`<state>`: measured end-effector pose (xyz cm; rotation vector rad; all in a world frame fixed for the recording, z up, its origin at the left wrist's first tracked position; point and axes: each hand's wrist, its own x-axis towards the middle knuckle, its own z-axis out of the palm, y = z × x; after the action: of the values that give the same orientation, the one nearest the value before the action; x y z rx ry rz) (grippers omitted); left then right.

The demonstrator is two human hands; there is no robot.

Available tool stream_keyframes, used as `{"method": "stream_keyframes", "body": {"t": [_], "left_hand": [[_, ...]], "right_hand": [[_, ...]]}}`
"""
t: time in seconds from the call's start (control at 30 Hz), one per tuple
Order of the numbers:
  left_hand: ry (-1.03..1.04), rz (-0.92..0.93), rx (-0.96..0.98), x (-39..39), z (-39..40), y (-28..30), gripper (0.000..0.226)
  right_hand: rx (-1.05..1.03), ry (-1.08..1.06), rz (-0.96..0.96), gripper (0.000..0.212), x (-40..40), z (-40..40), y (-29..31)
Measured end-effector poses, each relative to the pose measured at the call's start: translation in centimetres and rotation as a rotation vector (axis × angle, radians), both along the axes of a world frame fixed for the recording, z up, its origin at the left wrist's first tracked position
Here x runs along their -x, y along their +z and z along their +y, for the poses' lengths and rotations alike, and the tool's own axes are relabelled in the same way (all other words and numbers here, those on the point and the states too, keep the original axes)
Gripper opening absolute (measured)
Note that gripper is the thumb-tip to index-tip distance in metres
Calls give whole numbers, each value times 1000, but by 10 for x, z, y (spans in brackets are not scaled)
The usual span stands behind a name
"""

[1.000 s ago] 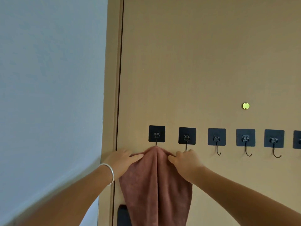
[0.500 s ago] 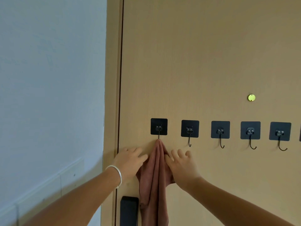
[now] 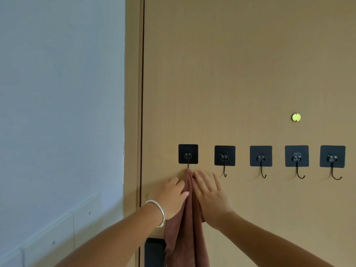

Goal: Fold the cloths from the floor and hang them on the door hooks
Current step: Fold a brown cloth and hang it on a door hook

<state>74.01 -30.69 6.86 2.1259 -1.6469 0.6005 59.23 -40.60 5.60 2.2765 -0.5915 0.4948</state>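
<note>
A reddish-brown cloth (image 3: 187, 232) hangs in a narrow bunch from the leftmost hook (image 3: 188, 156) on the tan door (image 3: 240, 74). My left hand (image 3: 171, 197), with a silver bangle on the wrist, lies against the cloth's left side with its fingers relaxed. Straight fingers of my right hand (image 3: 209, 193) press flat against the cloth's right side and the door. The hook's tip is hidden under the cloth.
Several bare black hooks on square pads run rightward along the door, the nearest (image 3: 224, 158) just right of my right hand. A brass peephole (image 3: 296, 117) sits above them. A black plate (image 3: 155, 251) is low by the door edge. A pale wall (image 3: 57, 112) fills the left.
The cloth went from spread wide between my hands to a narrow bunch hanging from the first hook. Both hands let go of its top and moved in against its sides.
</note>
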Motion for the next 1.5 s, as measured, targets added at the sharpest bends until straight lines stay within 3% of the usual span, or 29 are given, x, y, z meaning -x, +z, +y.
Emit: {"method": "stream_keyframes", "body": {"t": [0.1, 0.2, 0.37, 0.5, 0.7, 1.03, 1.17, 1.33, 1.5], "left_hand": [[-26, 53, -18, -4, 4, -2, 34], [-8, -41, -56, -18, 19, 0, 31], [-5, 106, -333, -16, 34, -25, 40], [41, 83, -419, -7, 33, -41, 53], [160, -271, -151, -18, 42, -37, 71], [116, -214, -207, -20, 33, -75, 89], [107, -206, -235, -23, 38, -95, 94], [144, -252, -205, -44, 55, -72, 94], [198, -251, -26, -34, 60, -40, 86]], "right_hand": [[-37, 40, -26, 80, 3, 0, 0], [-49, 47, -29, 75, 11, -1, -6], [-72, 19, 54, 66, 9, 11, -40], [-80, -9, 95, 67, -6, 22, -52], [-14, -77, 129, 73, 14, 11, -51], [-182, -160, 62, 81, 2, 23, -63], [-131, -110, 136, 82, 5, 27, -67], [-36, -103, 116, 81, 22, 12, -53], [8, -136, 85, 77, 27, 6, -33]]}}
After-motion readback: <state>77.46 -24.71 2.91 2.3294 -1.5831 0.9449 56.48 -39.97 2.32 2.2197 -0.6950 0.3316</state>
